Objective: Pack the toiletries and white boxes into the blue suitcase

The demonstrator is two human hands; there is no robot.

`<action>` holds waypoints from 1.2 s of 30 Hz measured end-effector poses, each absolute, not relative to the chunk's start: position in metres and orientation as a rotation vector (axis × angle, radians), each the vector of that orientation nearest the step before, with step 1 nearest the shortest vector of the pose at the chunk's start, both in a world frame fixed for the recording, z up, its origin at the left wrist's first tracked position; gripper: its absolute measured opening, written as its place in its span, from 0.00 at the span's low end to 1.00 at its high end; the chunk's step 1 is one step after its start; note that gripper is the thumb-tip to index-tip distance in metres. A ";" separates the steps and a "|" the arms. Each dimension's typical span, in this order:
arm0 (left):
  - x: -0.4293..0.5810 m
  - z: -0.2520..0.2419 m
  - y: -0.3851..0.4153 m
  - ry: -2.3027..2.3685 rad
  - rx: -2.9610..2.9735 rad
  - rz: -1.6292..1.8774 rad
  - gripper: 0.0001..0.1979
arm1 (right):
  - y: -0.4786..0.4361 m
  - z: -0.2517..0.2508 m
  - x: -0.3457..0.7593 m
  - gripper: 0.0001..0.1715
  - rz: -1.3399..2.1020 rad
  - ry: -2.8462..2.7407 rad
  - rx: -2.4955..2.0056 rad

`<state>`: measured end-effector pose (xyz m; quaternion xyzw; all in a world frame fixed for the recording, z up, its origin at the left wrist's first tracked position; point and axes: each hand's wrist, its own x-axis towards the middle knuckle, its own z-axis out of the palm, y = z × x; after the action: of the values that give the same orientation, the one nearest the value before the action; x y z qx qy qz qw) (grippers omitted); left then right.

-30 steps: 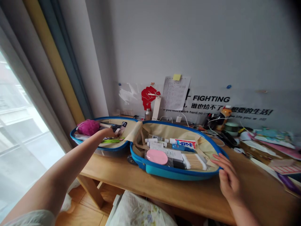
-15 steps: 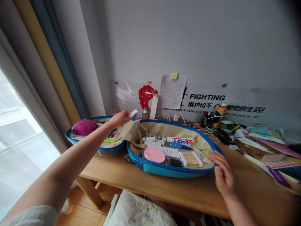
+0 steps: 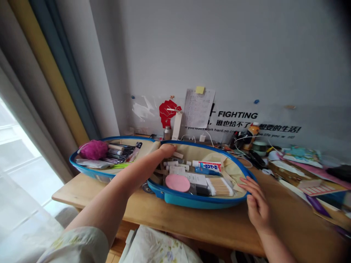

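My left hand (image 3: 168, 149) reaches over the back left of the right half of an open blue suitcase (image 3: 203, 203). Its fingers are closed on a small white item (image 3: 178, 155), too small to name exactly. On the suitcase's right rim rests my right hand (image 3: 257, 202), fingers stretched over the edge and thumb outside. Inside this half lie a toothpaste tube (image 3: 208, 165), a pink oval case (image 3: 177, 183), a pack of cotton swabs (image 3: 219, 186), a white box (image 3: 195, 179) and small white tubes (image 3: 179, 166).
The suitcase's left half holds a purple bath puff (image 3: 94, 149), pens (image 3: 116, 150) and a flat clear packet (image 3: 93, 163). Behind stand a small bottle (image 3: 167, 133) and a tall white box (image 3: 177, 126). Papers, a black phone-like item (image 3: 256, 158) and cables clutter the wooden table (image 3: 225, 226) on the right.
My left hand has moved right and down with the small white item, from above the suitcase's hinge into its right half. My right hand stays on the rim. The view has shifted slightly.
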<state>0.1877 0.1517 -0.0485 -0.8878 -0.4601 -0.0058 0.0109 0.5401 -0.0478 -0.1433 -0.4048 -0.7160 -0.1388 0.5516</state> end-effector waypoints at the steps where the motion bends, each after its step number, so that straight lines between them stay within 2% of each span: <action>1: 0.189 -0.049 0.152 -1.462 -2.745 0.007 0.16 | -0.048 -0.144 0.540 0.21 -0.328 -1.693 -0.955; 10: 0.191 -0.049 0.142 -1.429 -2.719 0.105 0.18 | -0.048 -0.143 0.541 0.20 -0.355 -1.719 -0.947; 17: 0.195 -0.051 0.141 -1.302 -2.778 0.119 0.24 | -0.048 -0.142 0.540 0.21 -0.337 -1.706 -0.951; 23: 0.195 -0.060 0.149 -1.290 -2.813 0.219 0.21 | -0.049 -0.141 0.540 0.21 -0.351 -1.720 -0.964; 32: 0.197 -0.055 0.141 -1.383 -2.821 0.112 0.29 | -0.048 -0.141 0.540 0.21 -0.348 -1.720 -0.960; 36: 0.184 -0.031 0.145 -1.488 -2.724 -0.087 0.26 | -0.046 -0.143 0.541 0.21 -0.374 -1.736 -0.930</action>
<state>0.1843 0.1454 -0.0315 -0.8771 -0.4792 -0.0279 0.0184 0.5409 -0.0461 -0.1428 -0.3908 -0.7298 -0.1573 0.5384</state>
